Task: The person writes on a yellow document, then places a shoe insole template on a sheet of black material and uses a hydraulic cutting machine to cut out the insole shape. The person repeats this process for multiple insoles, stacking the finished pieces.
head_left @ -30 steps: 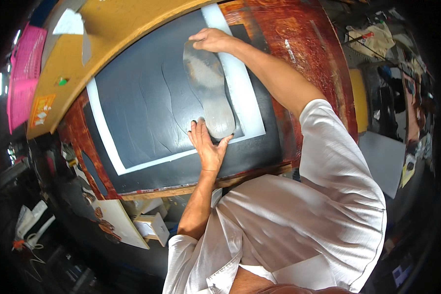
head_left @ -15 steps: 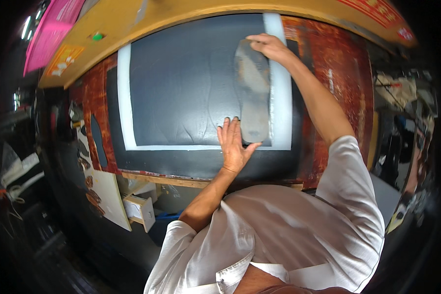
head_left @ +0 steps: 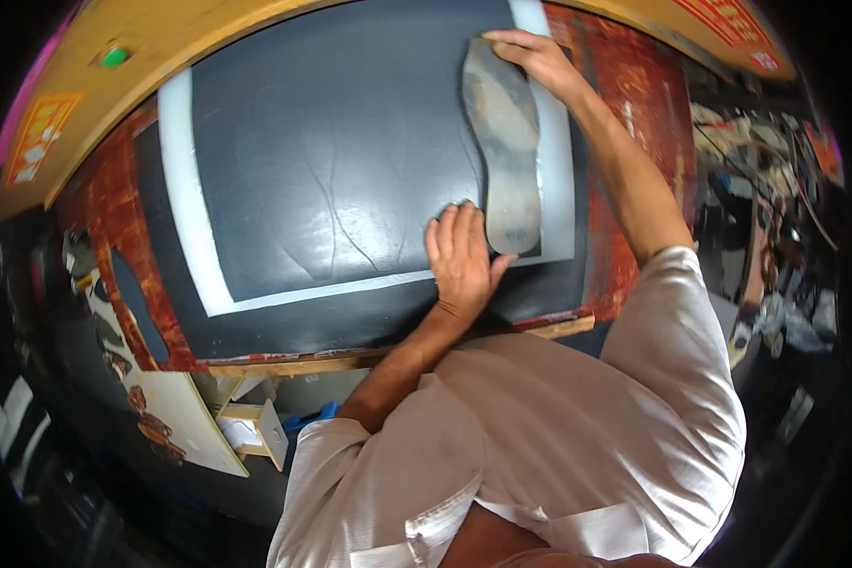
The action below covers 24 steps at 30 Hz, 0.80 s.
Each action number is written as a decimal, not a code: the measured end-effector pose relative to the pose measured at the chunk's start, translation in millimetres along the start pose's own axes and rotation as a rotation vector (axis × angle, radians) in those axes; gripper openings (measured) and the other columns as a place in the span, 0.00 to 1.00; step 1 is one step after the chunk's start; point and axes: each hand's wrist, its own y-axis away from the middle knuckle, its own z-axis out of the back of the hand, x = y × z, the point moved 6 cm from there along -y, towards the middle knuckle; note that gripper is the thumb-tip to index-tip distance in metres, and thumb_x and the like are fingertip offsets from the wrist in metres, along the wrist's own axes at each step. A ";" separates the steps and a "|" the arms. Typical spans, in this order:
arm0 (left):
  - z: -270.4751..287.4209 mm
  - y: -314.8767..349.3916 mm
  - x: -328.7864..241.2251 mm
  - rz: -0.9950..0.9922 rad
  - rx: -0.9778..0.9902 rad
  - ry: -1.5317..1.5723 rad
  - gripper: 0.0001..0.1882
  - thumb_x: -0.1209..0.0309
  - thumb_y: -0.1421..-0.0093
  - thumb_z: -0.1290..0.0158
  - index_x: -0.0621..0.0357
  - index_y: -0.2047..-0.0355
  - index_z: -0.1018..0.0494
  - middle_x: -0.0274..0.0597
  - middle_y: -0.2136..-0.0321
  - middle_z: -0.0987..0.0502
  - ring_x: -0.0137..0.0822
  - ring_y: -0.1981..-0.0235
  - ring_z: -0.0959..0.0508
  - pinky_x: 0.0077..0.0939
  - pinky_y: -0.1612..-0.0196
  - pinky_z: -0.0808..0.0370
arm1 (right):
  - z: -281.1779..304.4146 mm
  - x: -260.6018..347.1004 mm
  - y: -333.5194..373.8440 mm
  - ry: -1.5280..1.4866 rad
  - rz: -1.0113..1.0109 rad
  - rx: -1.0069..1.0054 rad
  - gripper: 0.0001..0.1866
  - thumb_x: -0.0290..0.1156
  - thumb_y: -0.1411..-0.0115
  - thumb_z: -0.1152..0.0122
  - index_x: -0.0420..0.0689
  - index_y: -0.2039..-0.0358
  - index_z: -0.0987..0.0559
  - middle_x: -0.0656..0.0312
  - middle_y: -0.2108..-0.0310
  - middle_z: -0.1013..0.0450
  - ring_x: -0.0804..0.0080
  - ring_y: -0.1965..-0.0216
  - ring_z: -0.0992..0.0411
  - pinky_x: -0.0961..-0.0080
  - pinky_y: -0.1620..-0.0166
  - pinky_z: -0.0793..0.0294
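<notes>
A grey shoe-sole-shaped plate (head_left: 507,151), worn and smudged, lies lengthwise near the right edge of a black sheet (head_left: 265,170). My right hand (head_left: 532,59) grips its far end, the thumb on top and the fingers over the rim. My left hand (head_left: 464,256) rests flat on the sheet beside the plate's near end, fingers stretched out. Its thumb reaches to the plate's near tip. Several long curved lines mark the sheet left of the plate. White strips border the sheet on the left, right and near sides.
A yellow machine beam (head_left: 161,59) with a green button (head_left: 115,58) spans the far side. Beneath the work, a worn red board (head_left: 634,114) shows at both sides. A dark sole-shaped piece (head_left: 140,303) lies at the left. Below the near edge is a small drawer (head_left: 254,431).
My view has shifted, bringing more of the board's left side closer in. The plate looks sharper than before and is slightly turned. Both hands keep about the same places on it.
</notes>
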 end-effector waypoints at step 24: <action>60.8 126.5 -10.7 -0.066 -0.103 -0.145 0.12 0.63 0.33 0.40 0.56 0.71 0.18 0.47 0.72 0.18 0.52 0.68 0.18 0.47 0.63 0.21 | 76.1 -155.8 432.4 -0.631 -0.086 -0.737 0.12 0.33 0.29 0.36 0.40 0.52 0.13 0.69 0.66 0.19 0.84 0.69 0.26 0.84 0.64 0.27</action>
